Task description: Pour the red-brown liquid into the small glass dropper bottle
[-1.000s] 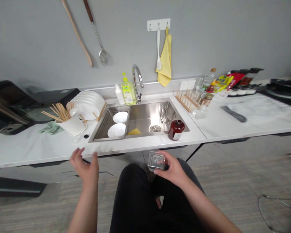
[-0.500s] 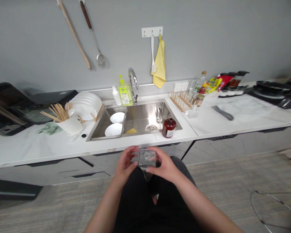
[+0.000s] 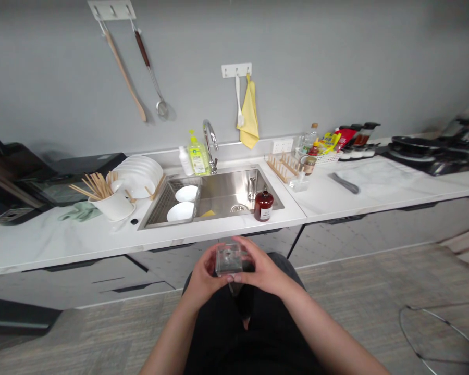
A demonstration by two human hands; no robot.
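Between my two hands is a small clear, square-sided container [image 3: 229, 259], held in front of the counter edge at lap height. My left hand [image 3: 207, 271] grips its left side, thumb at the near bottom edge. My right hand [image 3: 260, 265] wraps the right side, its thumb tip close to the left one. Whether anything is inside the clear container I cannot tell. Beyond it on the counter's front edge, beside the sink, stands a dark red round bottle [image 3: 263, 206] with a white label.
The steel sink [image 3: 234, 182] holds a rack with two white bowls [image 3: 181, 211]. Left of it are stacked plates [image 3: 138, 174] and a white holder [image 3: 113, 205] of chopsticks. At right stand a wooden rack [image 3: 283, 169] and a basket of bottles [image 3: 326, 156]. A wire frame [image 3: 408, 333] is on the floor.
My left hand has closed in on the clear container, its fingers now around the left side. The container has shifted slightly left, and the camera view has tilted up a little.
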